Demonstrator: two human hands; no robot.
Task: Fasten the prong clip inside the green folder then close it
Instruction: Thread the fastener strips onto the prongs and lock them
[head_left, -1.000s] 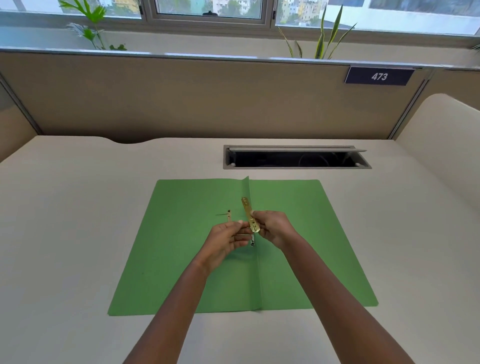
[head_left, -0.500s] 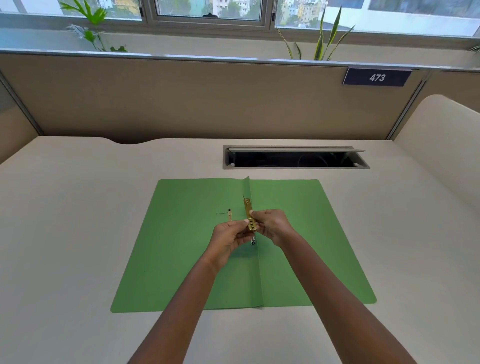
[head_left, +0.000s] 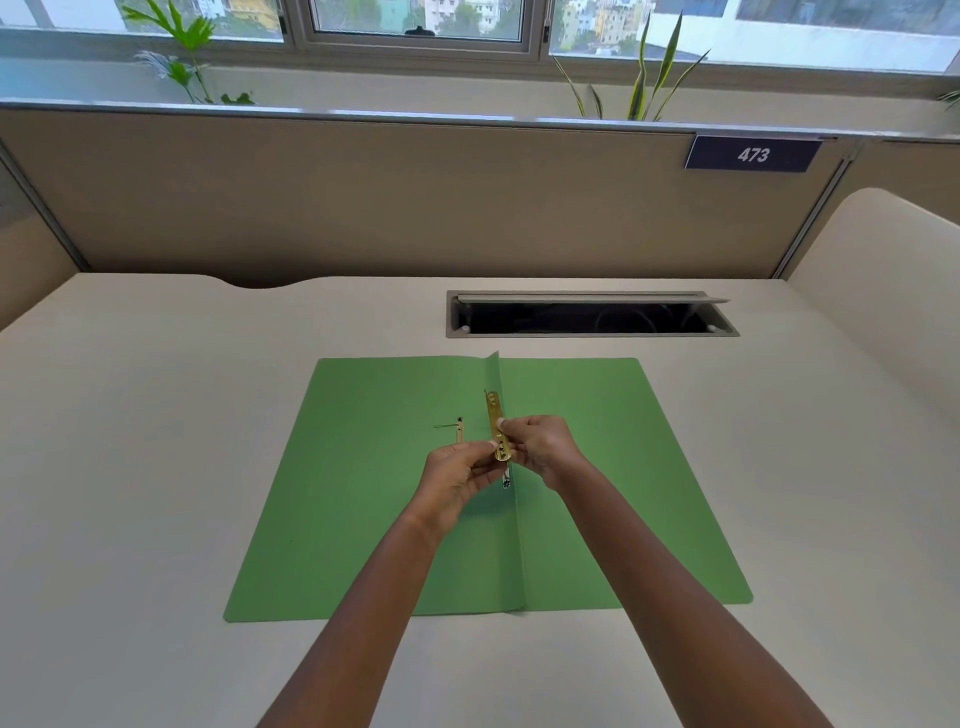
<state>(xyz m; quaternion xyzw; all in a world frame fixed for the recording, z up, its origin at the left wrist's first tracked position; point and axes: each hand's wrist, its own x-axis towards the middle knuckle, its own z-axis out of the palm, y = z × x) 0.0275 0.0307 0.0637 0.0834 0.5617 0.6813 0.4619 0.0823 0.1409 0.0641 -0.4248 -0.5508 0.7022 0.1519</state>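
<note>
The green folder (head_left: 597, 467) lies open and flat on the desk (head_left: 130, 441), with bare desk surface on its left, right and near sides, so a hand can approach from any of these. Both hands, the left hand (head_left: 457, 475) and right hand (head_left: 540, 447), crowd the middle of the folder at its raised centre strip (head_left: 493, 374), pinching the brass clip bar (head_left: 497, 428) there. A small prong piece (head_left: 459, 430) stands just left of them. Beyond the folder's far edge, an open cable hatch (head_left: 587, 317) cuts the desk, and the partition wall (head_left: 415, 197) closes the back
</note>
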